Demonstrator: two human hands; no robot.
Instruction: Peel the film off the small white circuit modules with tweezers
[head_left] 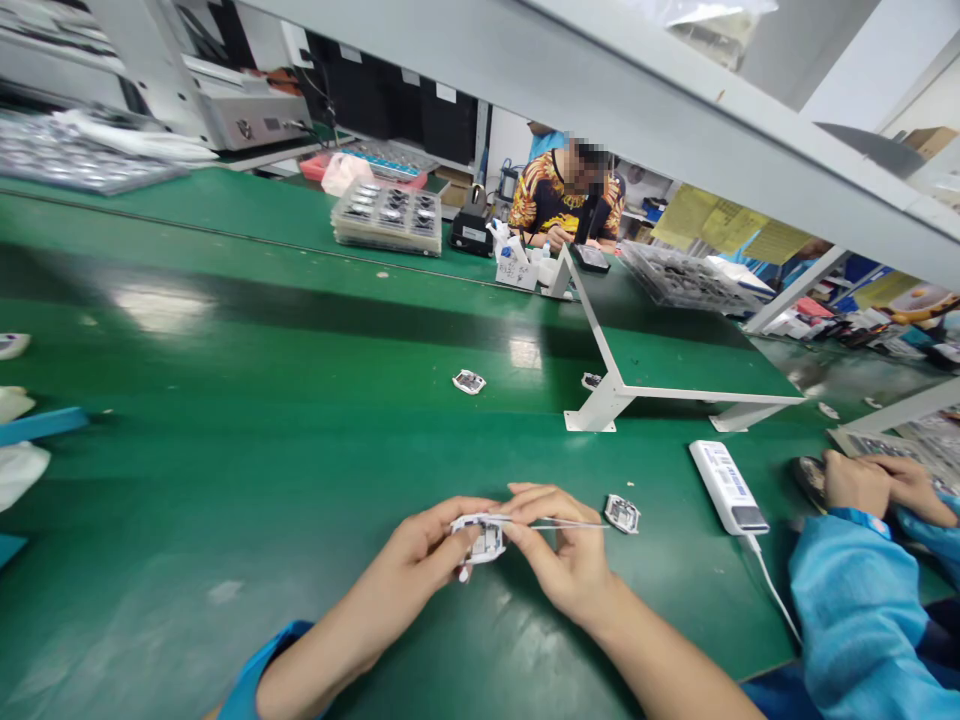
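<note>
Above the green bench (247, 450), my left hand (412, 560) clasped a white module (486, 540) lying crosswise to me, nearer that hand, while my right hand (562, 555) pinched a thin strip (574, 524) running rightward from it toward a loose part (622, 514). Right of that part lay a power bank (726, 487), its label unreadable.

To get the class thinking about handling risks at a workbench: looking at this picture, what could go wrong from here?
The bare left hand and right hand pinch the small white component without gloves, so skin oils or static could reach it. The thin strip reaching towards the loose part on the green bench might catch it and flick it away. The co-worker's hands are close to the white oblong unit and could knock it.
</note>
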